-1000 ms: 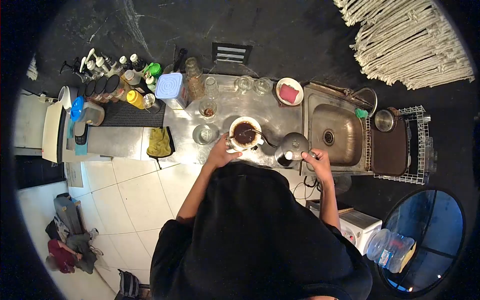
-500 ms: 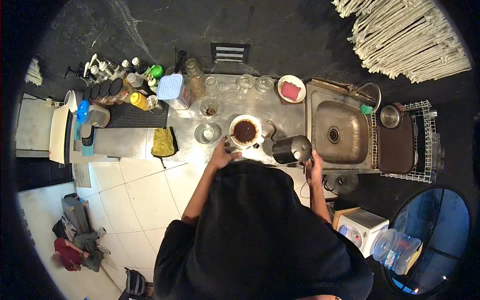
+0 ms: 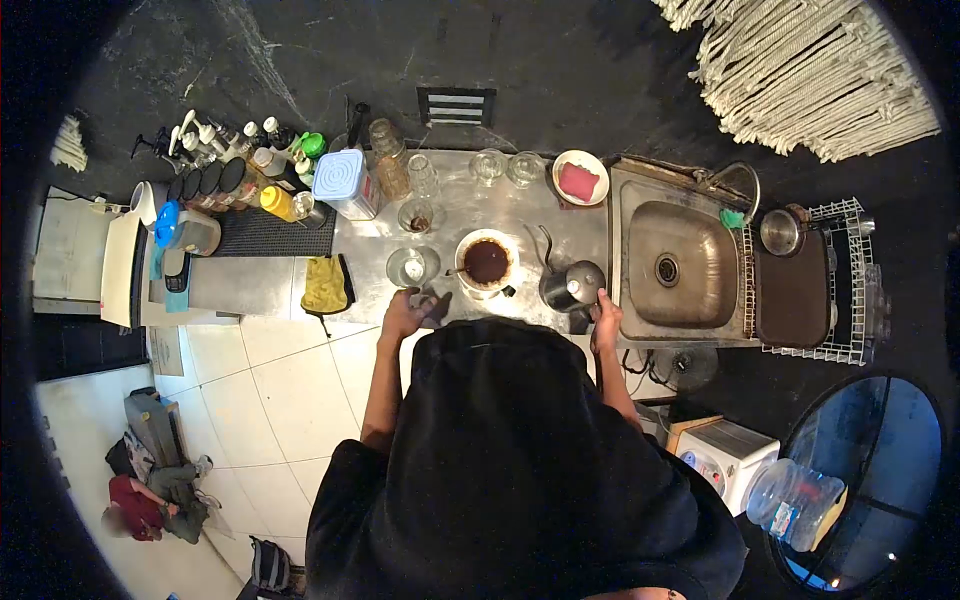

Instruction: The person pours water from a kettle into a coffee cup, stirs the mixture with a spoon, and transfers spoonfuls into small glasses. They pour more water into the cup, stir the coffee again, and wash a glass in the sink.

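Observation:
A white coffee dripper (image 3: 462, 248) filled with dark wet coffee grounds (image 3: 487, 262) stands on the steel counter in front of me. A thin stick or spoon handle lies at its left rim. My left hand (image 3: 403, 315) is at the counter's front edge, fingers apart and holding nothing, just below a clear glass (image 3: 413, 267) and left of the dripper. To the right, a dark gooseneck kettle (image 3: 568, 286) sits upright by the sink, its spout toward the back. My right hand (image 3: 606, 320) is closed at the handle side of the kettle; the handle is mostly hidden.
The sink (image 3: 682, 265) is to the right, with a dish rack (image 3: 848, 290) beyond. A bowl with a red sponge (image 3: 578, 182), glasses (image 3: 488, 168) and a blue-lidded tub (image 3: 342, 180) line the back. A yellow cloth (image 3: 325, 285) hangs at the front edge. A person (image 3: 140, 507) sits far left.
My left hand has moved left, away from the dripper. The kettle, with my right hand at it, has come lower and slightly left, down to the counter.

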Demonstrator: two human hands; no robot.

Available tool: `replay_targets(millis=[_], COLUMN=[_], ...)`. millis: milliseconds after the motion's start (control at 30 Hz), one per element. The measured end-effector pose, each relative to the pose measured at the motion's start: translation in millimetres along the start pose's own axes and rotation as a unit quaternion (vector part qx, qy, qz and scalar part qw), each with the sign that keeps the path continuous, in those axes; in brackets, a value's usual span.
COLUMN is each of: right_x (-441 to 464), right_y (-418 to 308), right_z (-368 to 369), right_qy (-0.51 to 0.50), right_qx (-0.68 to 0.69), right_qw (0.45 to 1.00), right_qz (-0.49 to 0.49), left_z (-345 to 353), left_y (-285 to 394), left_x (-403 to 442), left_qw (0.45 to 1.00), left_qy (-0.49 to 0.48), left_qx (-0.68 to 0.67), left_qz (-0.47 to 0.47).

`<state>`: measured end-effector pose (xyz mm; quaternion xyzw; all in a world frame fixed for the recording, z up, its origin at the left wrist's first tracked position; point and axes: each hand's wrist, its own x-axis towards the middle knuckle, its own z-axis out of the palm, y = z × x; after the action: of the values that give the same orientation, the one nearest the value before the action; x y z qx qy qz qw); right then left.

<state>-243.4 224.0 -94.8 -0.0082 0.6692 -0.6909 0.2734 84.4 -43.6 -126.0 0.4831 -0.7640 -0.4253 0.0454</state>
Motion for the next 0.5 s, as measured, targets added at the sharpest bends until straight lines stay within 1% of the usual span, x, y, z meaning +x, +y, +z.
replay_targets(millis=[33,67,133,167,267,300,400,433,467,500], right_x=[1.6,3.4,7.4,16.4,16.1,9.8,7.2,7.9,7.2,3.2], right_y=[3.2,5.6,14.3,27.9,33.9,28.8,33.5,36.7,43.1,45.0], right_z=[1.4,3.3,4.2,-6.8,-4.8,2.6,-4.0,-6.9,-5.7,0.8], right_qy=[0.0,0.007,0.021,0.016,0.035,0.039,0.031,0.016,0.017,0.035], right_qx=[0.001,0.001,0.002,-0.012,-0.031,-0.027,-0.04,-0.044,-0.035,-0.03], right_qw=[1.0,1.0,1.0,0.999,0.999,0.999,0.999,0.999,0.999,0.999], right_qz=[0.001,0.001,0.002,0.028,0.027,0.005,0.009,0.004,-0.003,-0.025], left_z=[-27.0,-25.0,-8.5,8.5,17.4,15.5,-4.6,-3.5,-3.9,-12.0], left_y=[40.6,38.2,19.4,-5.9,-17.0,-12.7,13.1,17.0,21.2,41.9], left_x=[-11.2,-10.0,-2.6,6.3,13.5,13.8,7.3,11.2,9.0,2.3], left_qw=[0.995,0.996,0.997,0.998,0.998,0.998,0.994,0.989,0.988,0.987], left_qy=[-0.071,-0.071,-0.033,0.0,0.011,0.009,-0.101,-0.138,-0.144,-0.15], left_qx=[-0.054,-0.052,-0.068,-0.054,-0.06,-0.061,-0.028,-0.049,-0.043,-0.056], left_qz=[-0.033,-0.032,0.001,0.014,-0.002,-0.002,-0.017,-0.027,-0.026,-0.013])
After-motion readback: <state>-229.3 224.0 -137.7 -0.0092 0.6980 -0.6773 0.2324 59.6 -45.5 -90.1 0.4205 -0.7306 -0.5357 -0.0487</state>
